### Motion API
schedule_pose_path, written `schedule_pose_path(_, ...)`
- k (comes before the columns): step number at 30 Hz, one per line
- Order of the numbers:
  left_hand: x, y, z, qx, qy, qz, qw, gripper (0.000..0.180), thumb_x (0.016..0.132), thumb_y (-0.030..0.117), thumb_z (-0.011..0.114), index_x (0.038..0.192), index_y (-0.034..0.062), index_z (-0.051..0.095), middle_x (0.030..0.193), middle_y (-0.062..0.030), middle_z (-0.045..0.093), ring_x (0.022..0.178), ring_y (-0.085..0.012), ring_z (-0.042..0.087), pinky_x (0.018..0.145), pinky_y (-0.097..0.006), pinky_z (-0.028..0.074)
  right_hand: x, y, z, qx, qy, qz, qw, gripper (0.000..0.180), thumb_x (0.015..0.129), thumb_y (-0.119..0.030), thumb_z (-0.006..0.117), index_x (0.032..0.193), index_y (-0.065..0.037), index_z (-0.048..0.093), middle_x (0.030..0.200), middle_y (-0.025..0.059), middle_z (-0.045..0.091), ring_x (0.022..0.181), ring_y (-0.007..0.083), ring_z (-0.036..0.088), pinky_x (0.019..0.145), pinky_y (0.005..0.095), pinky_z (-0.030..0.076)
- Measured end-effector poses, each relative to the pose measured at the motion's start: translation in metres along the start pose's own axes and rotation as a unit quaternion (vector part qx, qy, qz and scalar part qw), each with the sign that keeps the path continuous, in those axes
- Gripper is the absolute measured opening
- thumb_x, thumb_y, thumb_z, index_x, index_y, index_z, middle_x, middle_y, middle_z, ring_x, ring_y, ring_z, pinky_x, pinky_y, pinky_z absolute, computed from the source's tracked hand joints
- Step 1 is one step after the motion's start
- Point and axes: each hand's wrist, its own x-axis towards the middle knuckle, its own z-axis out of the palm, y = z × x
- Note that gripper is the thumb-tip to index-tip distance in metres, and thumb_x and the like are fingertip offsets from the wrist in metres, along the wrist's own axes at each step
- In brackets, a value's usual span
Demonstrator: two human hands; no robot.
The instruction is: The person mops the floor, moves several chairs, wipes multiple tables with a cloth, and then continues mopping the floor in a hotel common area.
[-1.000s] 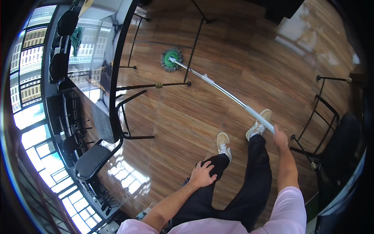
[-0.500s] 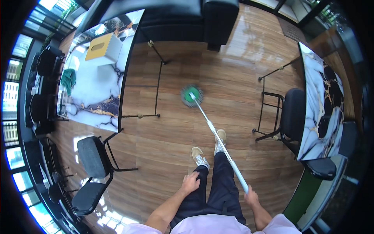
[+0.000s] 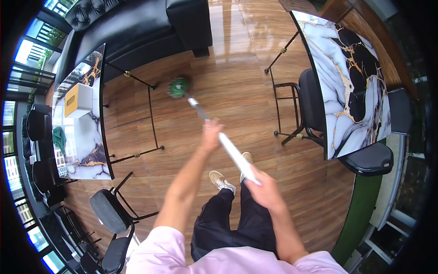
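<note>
the person's left hand (image 3: 211,138) has moved from knee (image 3: 223,197) to mop pole (image 3: 236,154), clasping it ahead of the gripping right hand (image 3: 265,188), likely steadying mopping; the green mop head (image 3: 178,87) lies beyond both.

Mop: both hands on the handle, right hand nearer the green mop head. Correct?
Not quite. The left hand is nearer the green mop head; the right hand is farther back, as the head camera view shows. Both are indeed on the handle.
</note>
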Motion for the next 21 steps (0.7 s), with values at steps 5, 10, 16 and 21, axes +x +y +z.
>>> schedule_pose_path(5,0.015,0.207,0.075,-0.104,-0.107,0.050,0.988,0.038,0.078,0.037,0.080,0.102,0.0095,0.069,0.118,-0.0171,0.062,0.138,-0.0510,0.036,0.111,-0.070,0.031,-0.108,0.017,-0.117,0.167,0.202,0.241,0.934,0.054,0.086,0.004,0.070,0.137,0.008,0.056,0.109,0.0125,0.068,0.074,0.0086,0.062,0.056,0.0224,0.051)
schedule_pose_path(10,0.012,0.257,0.038,-0.072,-0.141,0.006,0.987,0.041,0.083,0.043,0.075,0.108,0.0118,0.066,0.121,-0.0126,0.061,0.140,-0.0474,0.036,0.106,-0.074,0.032,-0.125,-0.003,-0.167,0.118,0.259,0.244,0.927,0.045,0.079,0.007,0.074,0.123,0.010,0.065,0.102,0.0143,0.071,0.084,0.0136,0.066,0.069,0.0284,0.057)
schedule_pose_path(16,-0.102,0.112,-0.003,-0.021,0.016,-0.120,0.992,0.031,0.081,0.032,0.079,0.080,0.0058,0.062,0.092,-0.0143,0.063,0.098,-0.0347,0.060,0.115,-0.055,0.029,-0.071,-0.026,-0.094,0.095,0.098,-0.021,0.990,0.036,0.072,0.000,0.083,0.106,0.004,0.072,0.108,0.0210,0.074,0.098,0.0242,0.073,0.088,0.0329,0.056)
schedule_pose_path(21,-0.095,0.156,0.032,-0.075,0.089,-0.076,0.990,0.031,0.084,0.032,0.076,0.083,0.0037,0.063,0.100,-0.0180,0.066,0.107,-0.0406,0.058,0.114,-0.063,0.021,-0.094,-0.007,-0.119,0.143,0.178,0.032,0.973,0.037,0.076,0.003,0.078,0.112,0.004,0.068,0.110,0.0169,0.072,0.100,0.0222,0.070,0.090,0.0348,0.054)
